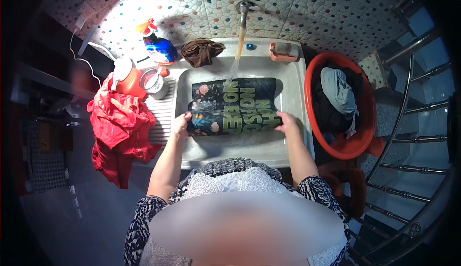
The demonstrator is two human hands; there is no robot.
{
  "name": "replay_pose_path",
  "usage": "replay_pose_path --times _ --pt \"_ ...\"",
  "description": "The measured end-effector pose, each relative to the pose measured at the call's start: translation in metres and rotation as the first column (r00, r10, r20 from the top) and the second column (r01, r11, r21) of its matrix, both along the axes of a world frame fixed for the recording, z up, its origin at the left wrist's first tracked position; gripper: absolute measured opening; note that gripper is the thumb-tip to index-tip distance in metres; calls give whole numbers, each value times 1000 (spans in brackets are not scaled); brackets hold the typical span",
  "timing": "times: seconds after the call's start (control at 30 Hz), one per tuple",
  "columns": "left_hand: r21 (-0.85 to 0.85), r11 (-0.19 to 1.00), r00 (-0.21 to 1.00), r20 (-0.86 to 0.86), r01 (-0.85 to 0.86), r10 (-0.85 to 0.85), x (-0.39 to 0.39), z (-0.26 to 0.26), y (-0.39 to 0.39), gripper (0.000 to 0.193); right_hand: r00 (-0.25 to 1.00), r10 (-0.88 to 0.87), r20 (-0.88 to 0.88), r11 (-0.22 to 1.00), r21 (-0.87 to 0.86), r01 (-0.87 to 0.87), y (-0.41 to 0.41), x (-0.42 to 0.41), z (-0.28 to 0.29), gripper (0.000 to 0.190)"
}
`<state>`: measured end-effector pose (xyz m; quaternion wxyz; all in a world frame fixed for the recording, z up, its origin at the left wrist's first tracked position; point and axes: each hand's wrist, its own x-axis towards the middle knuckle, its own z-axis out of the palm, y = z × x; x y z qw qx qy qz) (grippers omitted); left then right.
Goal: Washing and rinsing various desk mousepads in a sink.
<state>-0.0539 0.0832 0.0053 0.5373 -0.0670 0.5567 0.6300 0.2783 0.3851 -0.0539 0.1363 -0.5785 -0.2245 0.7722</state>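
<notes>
A dark, flexible mat (234,107) with a floral print and large green lettering is stretched across the sink basin (230,149). My left hand (182,123) grips its left edge, thumb on top. On the opposite side, my right hand (286,122) holds the right edge. Above the mat's far side is the metal tap (244,12), fitted with a yellowish hose (240,42). Water runs from the hose onto the mat's upper part. The mat's underside is hidden, and its near part curves downward between my hands.
Red cloth (120,122) drapes over the ribbed drainboard (160,118), near an orange container (128,77), a cup (155,84) and a blue spray bottle (158,48). Brown cloth (201,51) and a soap dish (284,52) occupy the back ledge. At right stand a red tub (371,122) of laundry and a metal railing (403,111).
</notes>
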Motion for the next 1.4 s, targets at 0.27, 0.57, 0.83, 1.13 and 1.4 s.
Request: replay_pose_path --times 0.27,0.57,0.83,1.13,1.4 --pt "377 924 893 -436 68 113 -6 123 -22 26 925 127 -359 788 603 125 -31 -13 170 12" --pt "-261 955 884 -400 142 -241 23 44 -36 17 995 57 -77 975 220 -39 -34 16 62 13" --pt "-271 959 982 -140 85 -126 26 4 -38 26 994 37 105 985 163 -54 -37 15 54 18" --pt "173 980 866 -501 94 6 70 67 -27 13 945 81 318 900 384 -206 -19 -7 14 41" --pt "239 971 739 -659 28 141 101 120 -26 7 984 47 173 903 414 -116 0 -59 28 50"
